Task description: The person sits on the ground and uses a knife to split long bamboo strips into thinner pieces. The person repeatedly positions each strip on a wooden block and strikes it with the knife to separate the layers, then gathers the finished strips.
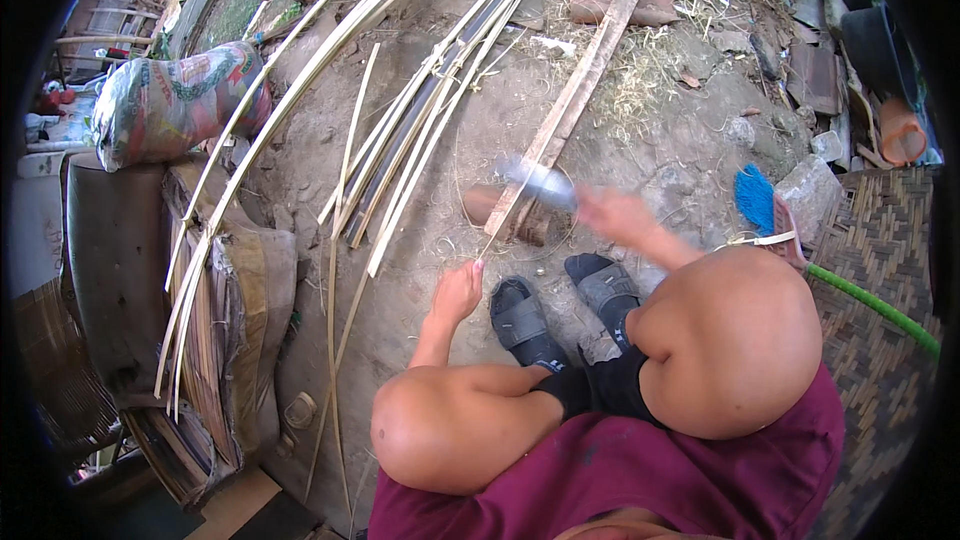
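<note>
My right hand is closed around the handle of a knife, its broad blade blurred by motion. The blade is over a long narrow wooden board, whose near end rests on a short log. My left hand is closed in a pinch in front of the log. A thin bamboo strip runs from its fingertips toward the blade along the board. Most of the handle is hidden by my right hand. My sandalled feet stand just behind the log.
Long split bamboo strips lie on the dirt to the left, others arch over a worn bundle. A stuffed sack lies far left. On the right are a blue-bristled brush with a green handle and a woven mat.
</note>
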The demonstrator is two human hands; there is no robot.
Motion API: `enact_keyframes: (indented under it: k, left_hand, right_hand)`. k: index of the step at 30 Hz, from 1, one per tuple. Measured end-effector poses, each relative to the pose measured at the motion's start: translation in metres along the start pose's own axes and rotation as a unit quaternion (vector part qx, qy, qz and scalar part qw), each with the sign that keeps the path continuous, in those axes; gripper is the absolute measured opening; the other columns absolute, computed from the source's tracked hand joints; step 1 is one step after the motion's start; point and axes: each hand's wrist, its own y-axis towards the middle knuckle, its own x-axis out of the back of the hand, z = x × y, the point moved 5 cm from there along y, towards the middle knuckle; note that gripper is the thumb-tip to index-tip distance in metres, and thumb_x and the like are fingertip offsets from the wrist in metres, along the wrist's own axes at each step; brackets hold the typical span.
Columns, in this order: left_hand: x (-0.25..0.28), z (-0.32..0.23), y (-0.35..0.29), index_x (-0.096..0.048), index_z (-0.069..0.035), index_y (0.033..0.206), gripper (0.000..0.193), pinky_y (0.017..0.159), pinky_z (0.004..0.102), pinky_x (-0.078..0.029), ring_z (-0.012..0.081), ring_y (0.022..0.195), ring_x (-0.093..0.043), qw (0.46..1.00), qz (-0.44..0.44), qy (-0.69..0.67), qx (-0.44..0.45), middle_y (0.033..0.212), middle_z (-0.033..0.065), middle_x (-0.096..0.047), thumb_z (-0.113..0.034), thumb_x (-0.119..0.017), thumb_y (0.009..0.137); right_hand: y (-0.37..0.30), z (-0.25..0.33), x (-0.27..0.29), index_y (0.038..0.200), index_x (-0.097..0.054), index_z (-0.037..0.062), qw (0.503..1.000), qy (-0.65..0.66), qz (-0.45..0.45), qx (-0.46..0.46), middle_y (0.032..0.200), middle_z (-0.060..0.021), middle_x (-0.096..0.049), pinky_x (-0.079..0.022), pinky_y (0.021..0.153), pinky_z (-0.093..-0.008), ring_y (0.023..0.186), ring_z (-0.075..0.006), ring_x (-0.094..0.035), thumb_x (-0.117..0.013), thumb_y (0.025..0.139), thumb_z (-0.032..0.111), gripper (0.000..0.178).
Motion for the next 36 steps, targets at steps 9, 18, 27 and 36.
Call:
enact_keyframes:
  k: [9, 18, 27, 36]
  left_hand:
    - [-0.015, 0.032, -0.013, -0.065, 0.001, 0.091, 0.049, 0.05, 0.036, -0.045, 0.022, 0.051, -0.056, 0.925, 0.162, -0.307, 0.153, 0.066, 0.0119, -0.062, -0.039, -0.04, 0.105]
    - [-0.033, 0.104, -0.083, -0.066, 0.0, 0.083, 0.052, 0.044, 0.0268, -0.04, 0.0103, 0.046, -0.05, 0.877, 0.175, -0.386, 0.227, 0.055, 0.0018, -0.054, -0.044, -0.047, 0.103]
    - [-0.018, 0.057, 0.0, -0.066, 0.001, 0.085, 0.043, 0.045, 0.0261, -0.041, 0.0097, 0.047, -0.049, 0.939, 0.1, -0.319, 0.079, 0.057, 0.0013, -0.054, -0.036, -0.052, 0.103]
    - [-0.027, 0.046, 0.001, -0.066, -0.003, 0.092, 0.031, 0.05, 0.0242, -0.04, 0.0073, 0.055, -0.049, 0.905, 0.11, -0.391, 0.128, 0.064, -0.0007, -0.056, -0.028, -0.052, 0.103]
  right_hand:
    - [0.05, -0.102, 0.058, 0.124, -0.059, 0.0114, 0.978, 0.026, -0.155, -0.134, 0.092, -0.0253, -0.069, -0.053, 0.076, -0.0523, 0.089, -0.0447, -0.066, -0.047, 0.099, 0.045, 0.044]
    - [0.003, -0.05, 0.036, 0.13, -0.057, 0.0159, 0.996, 0.057, -0.046, -0.06, 0.099, -0.0228, -0.068, -0.055, 0.074, -0.0504, 0.086, -0.0412, -0.067, -0.056, 0.096, 0.046, 0.045]
    - [-0.008, -0.047, 0.023, 0.13, -0.06, 0.0195, 0.998, 0.014, -0.055, 0.005, 0.099, -0.019, -0.07, -0.055, 0.076, -0.0485, 0.084, -0.0407, -0.068, -0.057, 0.095, 0.048, 0.045]
    - [0.012, -0.039, 0.016, 0.119, -0.063, 0.0149, 0.999, 0.014, 0.034, -0.016, 0.095, -0.0219, -0.069, -0.055, 0.071, -0.0499, 0.079, -0.0409, -0.068, -0.056, 0.096, 0.046, 0.04]
